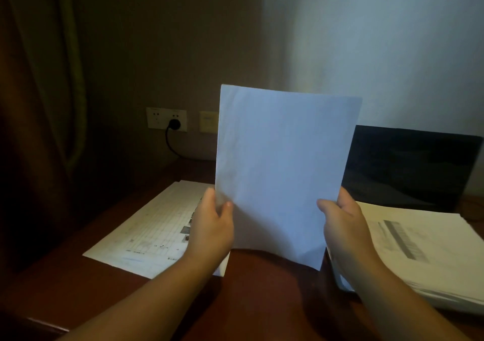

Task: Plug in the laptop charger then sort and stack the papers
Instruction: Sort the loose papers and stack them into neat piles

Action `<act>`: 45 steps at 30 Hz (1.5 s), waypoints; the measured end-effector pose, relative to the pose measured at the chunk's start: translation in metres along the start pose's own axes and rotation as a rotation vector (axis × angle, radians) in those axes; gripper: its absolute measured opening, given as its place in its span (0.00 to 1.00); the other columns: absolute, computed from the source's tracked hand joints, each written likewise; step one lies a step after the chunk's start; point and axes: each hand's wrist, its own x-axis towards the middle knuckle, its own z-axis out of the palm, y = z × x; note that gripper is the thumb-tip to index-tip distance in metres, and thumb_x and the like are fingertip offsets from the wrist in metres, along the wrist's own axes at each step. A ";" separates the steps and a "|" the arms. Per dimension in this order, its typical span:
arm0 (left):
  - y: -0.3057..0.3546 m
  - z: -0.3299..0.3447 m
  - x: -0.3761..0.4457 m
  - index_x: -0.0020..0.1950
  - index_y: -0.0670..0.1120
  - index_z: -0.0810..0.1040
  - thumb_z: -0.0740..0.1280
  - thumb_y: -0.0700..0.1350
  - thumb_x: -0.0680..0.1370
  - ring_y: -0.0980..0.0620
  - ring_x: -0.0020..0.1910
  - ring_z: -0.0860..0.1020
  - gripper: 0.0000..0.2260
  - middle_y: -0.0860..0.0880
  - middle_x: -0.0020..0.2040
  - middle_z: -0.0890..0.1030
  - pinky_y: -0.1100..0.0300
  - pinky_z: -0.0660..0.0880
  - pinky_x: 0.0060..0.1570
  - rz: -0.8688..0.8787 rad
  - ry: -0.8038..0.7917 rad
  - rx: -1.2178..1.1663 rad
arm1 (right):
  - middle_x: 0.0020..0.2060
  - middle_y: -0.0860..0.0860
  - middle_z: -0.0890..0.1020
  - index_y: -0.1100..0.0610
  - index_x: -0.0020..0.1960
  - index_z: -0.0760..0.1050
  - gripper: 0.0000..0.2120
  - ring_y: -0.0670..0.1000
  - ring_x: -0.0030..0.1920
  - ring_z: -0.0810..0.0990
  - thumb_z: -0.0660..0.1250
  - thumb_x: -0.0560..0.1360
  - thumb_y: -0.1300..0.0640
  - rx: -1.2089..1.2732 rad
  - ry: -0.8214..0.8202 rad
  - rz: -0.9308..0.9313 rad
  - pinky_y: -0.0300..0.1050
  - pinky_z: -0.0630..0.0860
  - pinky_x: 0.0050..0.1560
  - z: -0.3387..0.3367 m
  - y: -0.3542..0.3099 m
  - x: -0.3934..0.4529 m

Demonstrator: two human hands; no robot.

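Observation:
A blank white sheet [282, 167] is held upright above the desk. My left hand [213, 225] pinches its lower left edge and my right hand [345, 222] grips its lower right edge. To the left, a printed sheet [149, 230] lies flat on the desk, partly hidden by my left hand. A thick stack of papers [424, 251] lies at the right, in front of the open laptop [408, 167] with its dark screen. A black charger plug [174, 124] sits in the wall socket [166, 118], and its cable drops down behind the desk.
The dark wooden desk [262, 288] runs to a front edge at the lower left. A dark curtain [44, 91] hangs at the left. A second wall plate [208, 121] sits right of the socket, partly behind the held sheet.

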 end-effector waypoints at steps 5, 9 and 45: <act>0.017 -0.007 0.017 0.59 0.57 0.71 0.61 0.43 0.84 0.54 0.55 0.78 0.09 0.58 0.55 0.78 0.52 0.80 0.52 0.079 -0.023 0.110 | 0.37 0.41 0.83 0.49 0.44 0.79 0.11 0.55 0.45 0.81 0.62 0.80 0.61 -0.174 0.001 0.003 0.61 0.79 0.50 -0.016 -0.015 0.002; 0.035 -0.005 0.032 0.58 0.55 0.73 0.63 0.44 0.83 0.56 0.50 0.76 0.07 0.58 0.51 0.77 0.59 0.75 0.47 0.168 -0.043 0.249 | 0.43 0.58 0.82 0.59 0.48 0.78 0.05 0.59 0.37 0.79 0.63 0.78 0.64 -0.096 -0.044 0.153 0.52 0.78 0.37 -0.033 -0.015 0.006; 0.058 0.150 -0.055 0.37 0.50 0.78 0.63 0.32 0.75 0.49 0.41 0.79 0.14 0.45 0.44 0.82 0.60 0.75 0.36 -0.182 -0.567 0.108 | 0.45 0.61 0.79 0.64 0.51 0.73 0.03 0.55 0.41 0.81 0.62 0.81 0.64 0.410 0.425 0.520 0.44 0.77 0.37 -0.139 0.012 -0.033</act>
